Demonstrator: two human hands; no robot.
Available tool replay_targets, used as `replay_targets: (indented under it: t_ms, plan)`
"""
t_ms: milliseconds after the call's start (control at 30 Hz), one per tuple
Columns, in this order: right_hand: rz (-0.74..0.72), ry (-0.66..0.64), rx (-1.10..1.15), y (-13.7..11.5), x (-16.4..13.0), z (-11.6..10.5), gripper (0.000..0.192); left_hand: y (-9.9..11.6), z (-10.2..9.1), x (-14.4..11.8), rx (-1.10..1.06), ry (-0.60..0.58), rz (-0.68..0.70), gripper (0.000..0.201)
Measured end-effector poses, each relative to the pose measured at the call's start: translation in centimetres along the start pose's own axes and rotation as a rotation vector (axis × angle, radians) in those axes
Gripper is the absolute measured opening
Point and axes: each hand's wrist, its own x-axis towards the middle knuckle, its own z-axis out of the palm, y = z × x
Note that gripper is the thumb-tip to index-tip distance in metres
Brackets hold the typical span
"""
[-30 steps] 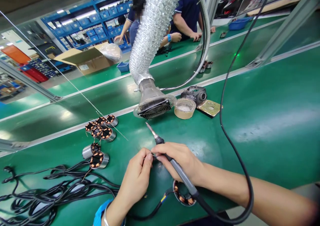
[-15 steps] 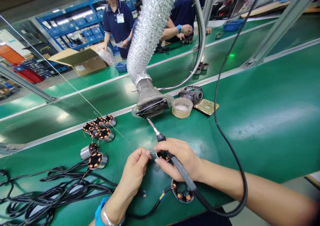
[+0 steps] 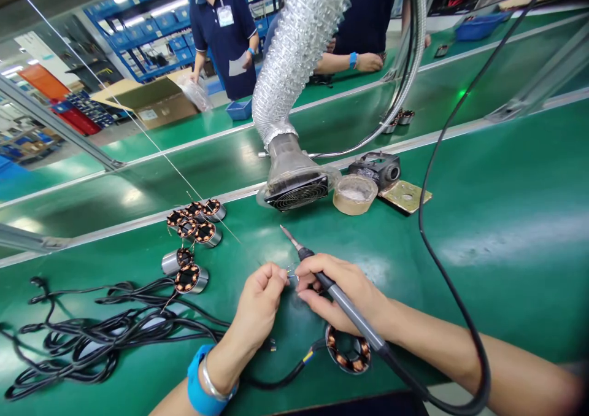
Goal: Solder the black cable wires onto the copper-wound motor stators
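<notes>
My right hand (image 3: 343, 287) holds a soldering iron (image 3: 343, 302), its bare tip pointing up and away, touching nothing. Beneath those fingers, part of a dark and copper piece (image 3: 316, 286) shows, mostly hidden. My left hand (image 3: 262, 299) is closed in a pinch on thin wire ends (image 3: 291, 273), which reach toward the right fingertips. Below my right hand a motor stator (image 3: 348, 364) with copper windings lies on the green bench, beside a black cable (image 3: 280, 382) with coloured wires at its end.
Several stators (image 3: 196, 223) stand at left, above coiled black cables (image 3: 87, 342). A fume extractor hood (image 3: 299, 180) hangs ahead, with a round tub (image 3: 354, 195), a soldering stand (image 3: 380, 167) and a flat plate (image 3: 407, 196) beside it. People work across the bench.
The view has shifted, so the bench items sit farther right. The iron's tip now stands apart from the hood's outline. Both hands keep their holds.
</notes>
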Motion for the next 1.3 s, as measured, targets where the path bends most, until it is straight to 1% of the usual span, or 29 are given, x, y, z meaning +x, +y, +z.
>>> replay_targets:
  t_ms: [67, 200, 400, 500, 600, 700, 800, 867, 933, 1000, 1067, 1133, 1200, 1300]
  plan:
    - [-0.008, 0.043, -0.044, 0.0, 0.1, 0.3, 0.035, -0.1, 0.0, 0.0, 0.014, 0.003, 0.02, 0.059]
    - [0.048, 0.125, -0.129, 0.4, 0.2, 0.5, 0.036, -0.3, 0.1, -0.2, 0.047, 0.013, 0.05, 0.054]
    - [0.077, 0.068, -0.045, 0.8, 0.0, 0.4, 0.041, -0.7, 0.0, -0.1, 0.11, 0.013, 0.097, 0.047]
    - [0.069, 0.098, -0.023, 0.8, -0.1, 0.4, 0.038, -0.7, 0.1, -0.1, 0.161, 0.041, 0.138, 0.044]
    - [0.011, 0.145, -0.04, 0.7, 0.2, 0.4, 0.036, -0.7, 0.3, -0.3, 0.251, 0.092, 0.228, 0.041]
    - [-0.095, 0.148, -0.103, 0.6, 0.6, 0.3, 0.038, -0.8, 0.4, -0.5, 0.289, 0.104, 0.282, 0.039]
    - [-0.22, 0.122, -0.155, 0.7, 0.9, 0.1, 0.034, -0.9, 0.4, -0.5, 0.237, 0.062, 0.231, 0.041]
    - [-0.297, 0.066, -0.187, 0.9, 0.9, 0.0, 0.032, -0.9, 0.3, -0.3, 0.19, 0.031, 0.197, 0.043]
    - [-0.348, 0.008, -0.227, 1.3, 0.8, -0.1, 0.035, -0.9, 0.2, -0.2, 0.151, 0.011, 0.181, 0.044]
    - [-0.368, -0.017, -0.264, 1.6, 0.8, -0.3, 0.038, -0.9, 0.2, -0.1, 0.115, 0.004, 0.168, 0.044]
    - [-0.361, -0.008, -0.263, 1.6, 0.8, -0.5, 0.038, -0.8, 0.3, -0.1, 0.093, 0.01, 0.149, 0.043]
    - [-0.327, 0.023, -0.226, 1.1, 0.9, -1.0, 0.036, -0.8, 0.5, -0.1, 0.103, 0.045, 0.144, 0.042]
    - [-0.263, 0.062, -0.173, 0.1, 0.8, -1.7, 0.039, -0.8, 0.7, -0.2, 0.126, 0.09, 0.145, 0.041]
    - [-0.118, 0.149, -0.127, -1.8, 0.2, -2.8, 0.05, -0.8, 1.0, -0.3, 0.15, 0.139, 0.151, 0.04]
